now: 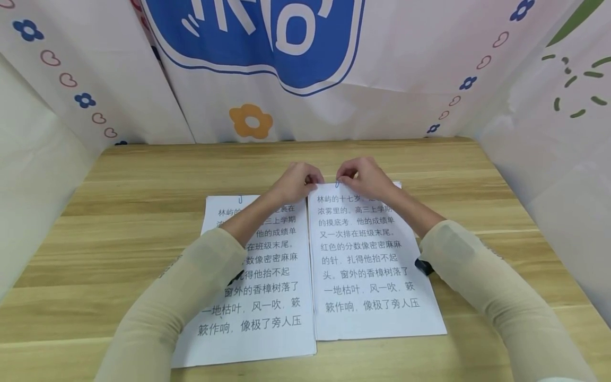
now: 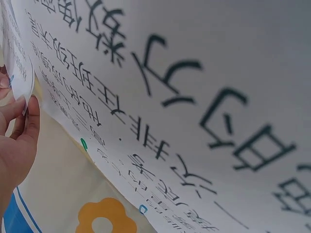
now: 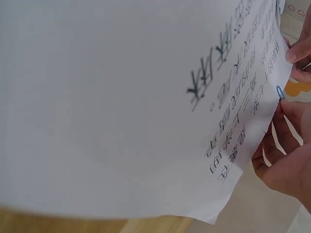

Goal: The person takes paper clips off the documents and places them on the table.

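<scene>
Two stacks of printed paper lie side by side. At the top edge of the right stack of paper (image 1: 363,254), a blue paper clip (image 3: 280,92) sits on the edge. My right hand (image 1: 367,178) pinches this clip's end between thumb and fingers, with the other fingers behind the sheets. Near the same stack's top left corner, my left hand (image 1: 298,183) pinches the sheets with thumb and fingertips. The left stack of paper (image 1: 267,313) lies partly under my left forearm. On its top edge are a green paper clip (image 2: 83,144) and a blue clip (image 2: 143,209).
Both stacks lie on a wooden table (image 1: 119,239). Behind it hangs a white cloth (image 1: 391,106) printed with a blue sign and an orange flower (image 1: 250,121). White side walls (image 1: 549,159) stand to the left and right.
</scene>
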A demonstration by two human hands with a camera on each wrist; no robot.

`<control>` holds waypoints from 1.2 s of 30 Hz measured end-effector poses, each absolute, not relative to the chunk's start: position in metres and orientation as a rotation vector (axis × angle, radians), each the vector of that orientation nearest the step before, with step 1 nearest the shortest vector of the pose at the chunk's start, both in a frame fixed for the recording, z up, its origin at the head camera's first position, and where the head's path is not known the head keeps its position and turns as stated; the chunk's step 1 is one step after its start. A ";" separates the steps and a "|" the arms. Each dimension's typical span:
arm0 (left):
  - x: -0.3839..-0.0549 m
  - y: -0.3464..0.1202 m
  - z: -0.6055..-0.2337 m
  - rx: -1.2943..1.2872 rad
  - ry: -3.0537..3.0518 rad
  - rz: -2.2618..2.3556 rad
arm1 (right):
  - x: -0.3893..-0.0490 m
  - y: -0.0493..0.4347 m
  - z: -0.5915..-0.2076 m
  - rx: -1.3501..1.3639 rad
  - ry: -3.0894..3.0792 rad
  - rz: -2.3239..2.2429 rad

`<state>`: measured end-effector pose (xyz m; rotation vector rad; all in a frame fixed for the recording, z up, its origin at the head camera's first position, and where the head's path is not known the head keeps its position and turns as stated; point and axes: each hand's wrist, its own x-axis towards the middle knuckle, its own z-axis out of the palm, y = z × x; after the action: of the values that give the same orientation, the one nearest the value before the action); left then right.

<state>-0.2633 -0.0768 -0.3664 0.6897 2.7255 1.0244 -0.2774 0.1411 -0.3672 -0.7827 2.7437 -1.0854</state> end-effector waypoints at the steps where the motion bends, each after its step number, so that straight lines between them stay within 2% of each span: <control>1: -0.263 -0.077 -0.366 0.690 2.725 1.025 | -0.277 0.141 -0.368 -0.765 2.743 -1.100; 18: -0.264 -0.077 -0.368 0.678 2.730 1.016 | -0.278 0.144 -0.372 -0.576 2.703 -1.255; 36: -0.264 -0.077 -0.368 0.655 2.733 1.019 | -0.280 0.144 -0.376 -0.522 2.673 -1.329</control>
<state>-0.2641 -0.0772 -0.3680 0.6549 2.7328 1.0189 -0.2799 0.1438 -0.3757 -0.5215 2.6726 -1.3288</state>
